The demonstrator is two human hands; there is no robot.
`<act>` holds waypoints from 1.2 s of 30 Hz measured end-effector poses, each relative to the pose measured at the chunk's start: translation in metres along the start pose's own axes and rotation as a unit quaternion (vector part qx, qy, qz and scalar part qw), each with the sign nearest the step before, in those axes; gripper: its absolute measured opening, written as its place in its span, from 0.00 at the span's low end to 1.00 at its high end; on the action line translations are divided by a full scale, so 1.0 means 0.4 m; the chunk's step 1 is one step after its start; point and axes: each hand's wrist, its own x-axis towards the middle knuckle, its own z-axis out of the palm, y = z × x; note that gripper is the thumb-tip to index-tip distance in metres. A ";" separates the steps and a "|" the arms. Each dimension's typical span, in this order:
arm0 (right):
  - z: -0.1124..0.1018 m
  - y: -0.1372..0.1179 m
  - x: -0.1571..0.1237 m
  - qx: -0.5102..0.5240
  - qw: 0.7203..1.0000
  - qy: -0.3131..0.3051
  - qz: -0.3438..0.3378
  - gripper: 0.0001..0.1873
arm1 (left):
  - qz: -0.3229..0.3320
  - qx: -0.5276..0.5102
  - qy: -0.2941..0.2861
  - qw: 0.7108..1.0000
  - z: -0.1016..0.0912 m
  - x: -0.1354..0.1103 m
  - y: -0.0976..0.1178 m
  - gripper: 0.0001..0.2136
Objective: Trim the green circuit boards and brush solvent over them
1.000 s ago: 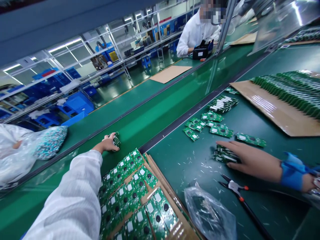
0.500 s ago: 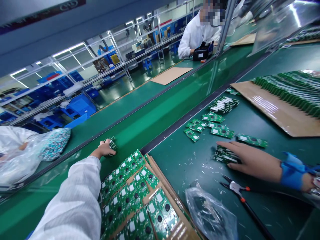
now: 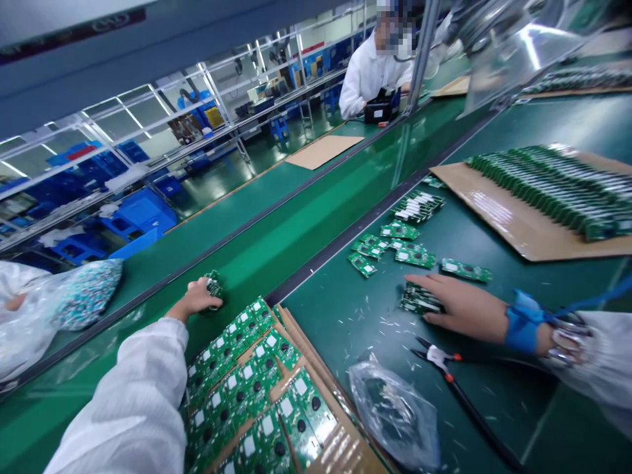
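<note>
My left hand (image 3: 198,297) is closed around a small bunch of green circuit boards (image 3: 214,284) above the green conveyor belt. On the right, my right hand (image 3: 461,308) has its fingers round a stack of circuit boards (image 3: 417,297) standing on edge on the dark green table; the palm hides part of that stack. A blue strap circles the right wrist. Just beyond this hand lie several loose boards, among them a single board (image 3: 466,270). Cutting pliers (image 3: 437,355) with black and orange handles rest nearer to me, their jaws spread.
Sheets of circuit boards (image 3: 257,378) lie on cardboard between my arms. Close by is a clear plastic bag (image 3: 395,411). Rows of upright boards (image 3: 553,184) fill a cardboard sheet (image 3: 494,210) at right. Co-workers sit across the conveyor belt (image 3: 296,220); wire clippings litter the table.
The whole view has shifted, so the table things appear further left. Both hands keep their hold on the boards, in nearly the same places. More of my right sleeve shows.
</note>
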 end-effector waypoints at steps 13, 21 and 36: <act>-0.044 -0.032 0.011 0.008 0.999 -0.046 0.017 0.37 | 0.448 0.032 0.014 0.893 -0.143 -0.142 0.487 0.41; -0.046 -0.036 0.012 0.011 0.999 -0.050 0.018 0.37 | 0.549 0.077 -0.071 0.830 -0.051 -0.205 0.616 0.40; -0.068 -0.048 0.015 0.012 0.998 -0.063 0.007 0.36 | 0.437 0.066 -0.085 0.893 -0.027 -0.225 0.633 0.43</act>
